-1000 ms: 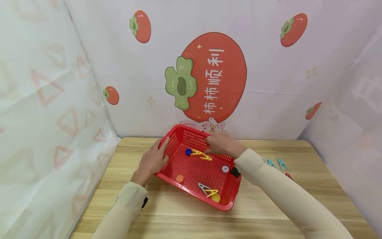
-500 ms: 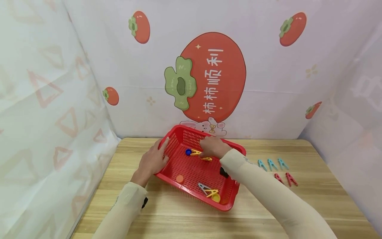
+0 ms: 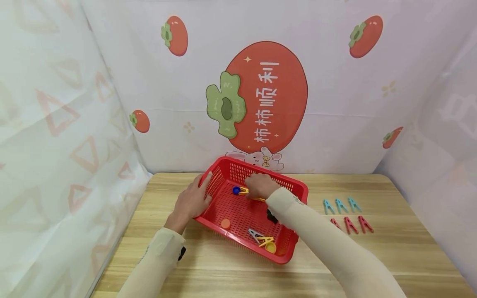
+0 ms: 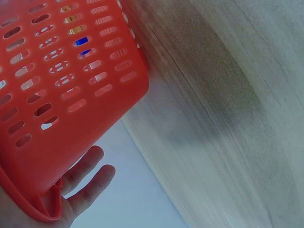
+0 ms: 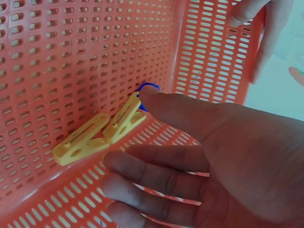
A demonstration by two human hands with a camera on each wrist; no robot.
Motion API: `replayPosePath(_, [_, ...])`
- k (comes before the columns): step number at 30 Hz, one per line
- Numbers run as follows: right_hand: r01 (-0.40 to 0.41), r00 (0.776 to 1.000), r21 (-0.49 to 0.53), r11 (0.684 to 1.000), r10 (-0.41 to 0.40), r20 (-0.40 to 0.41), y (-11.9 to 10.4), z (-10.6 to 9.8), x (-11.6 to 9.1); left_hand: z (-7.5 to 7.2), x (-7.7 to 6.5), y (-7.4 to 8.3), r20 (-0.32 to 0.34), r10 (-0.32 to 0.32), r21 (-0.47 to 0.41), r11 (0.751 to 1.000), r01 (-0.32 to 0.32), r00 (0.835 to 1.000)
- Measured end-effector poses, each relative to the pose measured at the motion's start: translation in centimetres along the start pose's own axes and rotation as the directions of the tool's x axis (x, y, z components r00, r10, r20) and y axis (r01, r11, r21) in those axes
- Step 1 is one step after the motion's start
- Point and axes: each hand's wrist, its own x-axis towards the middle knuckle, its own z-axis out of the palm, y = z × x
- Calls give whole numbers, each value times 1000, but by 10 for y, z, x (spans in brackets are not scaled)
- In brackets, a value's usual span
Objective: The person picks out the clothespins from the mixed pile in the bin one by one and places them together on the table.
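A red plastic basket (image 3: pixel 238 215) with slotted walls stands at an angle on the table. My left hand (image 3: pixel 191 199) holds its left rim, thumb inside and fingers outside. My right hand (image 3: pixel 261 186) reaches into the basket by the far wall, thumb and fingers spread apart around a gap. In the right wrist view, two yellow clothespins (image 5: pixel 81 140) lie just beyond its fingertips, with a blue cap (image 5: pixel 149 87) behind the thumb. Nearer the front of the basket lie an orange cap (image 3: pixel 225 224), a grey clothespin (image 3: pixel 254 234), another yellow clothespin and a yellow cap (image 3: pixel 271 247).
On the table's right side, blue clothespins (image 3: pixel 340 205) form a row, with red clothespins (image 3: pixel 350 225) in a second row in front. My right sleeve partly covers one red clothespin. A printed cloth wall (image 3: pixel 331 136) rises behind the table (image 3: pixel 208 277).
My right hand has moved left and lower inside the basket, towards the yellow clothespins. Its sleeve has uncovered more clothespins on the right and now hides a white cap. The left hand stays put.
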Motion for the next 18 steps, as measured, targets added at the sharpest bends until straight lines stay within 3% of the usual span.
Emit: replayPosePath(18, [-35, 996, -69, 997, 40, 74, -3, 17, 6, -1, -1, 1, -18, 5, 3, 1000, -5, 1000])
